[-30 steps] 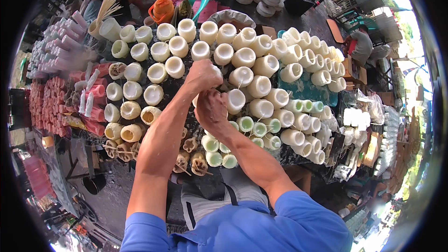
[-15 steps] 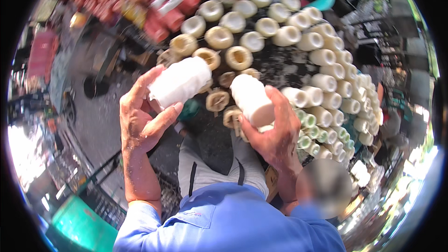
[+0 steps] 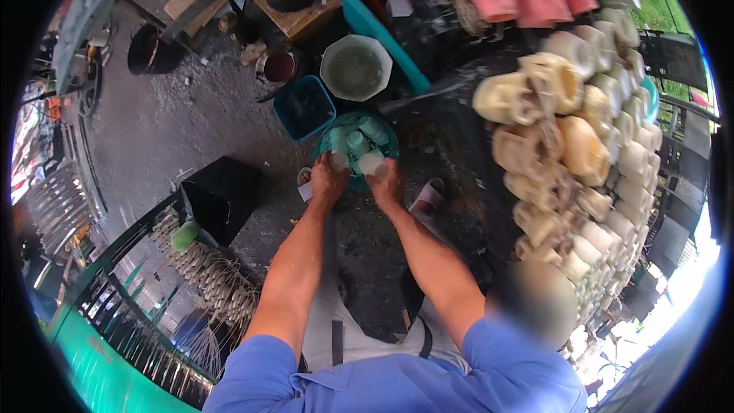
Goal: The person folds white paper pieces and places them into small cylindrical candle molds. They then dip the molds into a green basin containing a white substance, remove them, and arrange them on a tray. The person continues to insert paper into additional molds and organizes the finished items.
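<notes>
Both arms stretch down to a round teal basin on the floor between my feet. My left hand is closed around a white waxy cylinder at the basin's near left rim. At the near right rim, my right hand grips a second white waxy cylinder. Several similar pale cylinders lie inside the basin, just beyond my hands. My fingers partly cover the two held pieces.
Beyond the basin stand a blue-rimmed tub and a white octagonal basin. Stacked hollow cream pieces fill the right side. A black box stands to the left, near hanging pale sticks.
Both hands have gone from chest height down to the teal basin, carrying the white cylinders. The view has shifted too, with the cream pieces now farther right.
</notes>
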{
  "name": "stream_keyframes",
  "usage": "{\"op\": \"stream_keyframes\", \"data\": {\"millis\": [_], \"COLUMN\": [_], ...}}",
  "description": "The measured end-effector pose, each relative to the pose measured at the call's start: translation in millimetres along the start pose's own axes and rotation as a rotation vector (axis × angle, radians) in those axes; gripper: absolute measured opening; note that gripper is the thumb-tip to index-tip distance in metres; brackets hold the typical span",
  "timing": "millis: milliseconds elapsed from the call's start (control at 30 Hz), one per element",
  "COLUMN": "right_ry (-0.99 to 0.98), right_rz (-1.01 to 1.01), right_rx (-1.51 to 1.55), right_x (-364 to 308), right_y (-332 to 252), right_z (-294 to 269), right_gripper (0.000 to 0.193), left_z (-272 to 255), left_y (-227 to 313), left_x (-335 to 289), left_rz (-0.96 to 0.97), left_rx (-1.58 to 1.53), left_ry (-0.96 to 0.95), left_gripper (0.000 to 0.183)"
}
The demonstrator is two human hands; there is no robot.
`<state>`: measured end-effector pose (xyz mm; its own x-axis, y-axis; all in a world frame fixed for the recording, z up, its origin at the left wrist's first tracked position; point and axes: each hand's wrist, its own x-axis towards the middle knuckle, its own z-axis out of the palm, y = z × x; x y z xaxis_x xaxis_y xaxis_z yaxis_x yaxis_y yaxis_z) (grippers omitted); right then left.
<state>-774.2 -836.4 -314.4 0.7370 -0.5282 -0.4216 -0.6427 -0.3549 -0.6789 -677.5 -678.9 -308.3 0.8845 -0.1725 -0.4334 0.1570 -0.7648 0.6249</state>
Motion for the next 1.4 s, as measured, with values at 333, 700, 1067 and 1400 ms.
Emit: {"op": "stream_keyframes", "data": {"millis": [333, 700, 1067, 1400], "right_ry": [-0.062, -0.588, 0.447, 0.526], "right_rz": [0.302, 0.018, -0.236, -0.229], "right_rx": [0.259, 0.293, -0.783, -0.531], "right_x": [82.8, -142.3, -154.8, -74.2], "right_y": [62.0, -137.6, -25.9, 59.5], "right_z": [83.7, -159.9, -684.9, -750.3], "right_gripper": [0.107, 0.057, 0.046, 0.061], "left_z": [78.2, -93.7, -48.1, 148.2], "left_y": [-30.1, 119.2, 559.3, 626.4], "left_x": [52.8, -105.9, -194.8, -268.7], "left_rz": [0.041, 0.247, 1.073, 1.028], "left_rx": [-0.183, -0.101, -0.063, 0.462], "left_ry": [0.017, 0.013, -0.530, -0.743], "left_gripper": [0.071, 0.046, 0.047, 0.058]}}
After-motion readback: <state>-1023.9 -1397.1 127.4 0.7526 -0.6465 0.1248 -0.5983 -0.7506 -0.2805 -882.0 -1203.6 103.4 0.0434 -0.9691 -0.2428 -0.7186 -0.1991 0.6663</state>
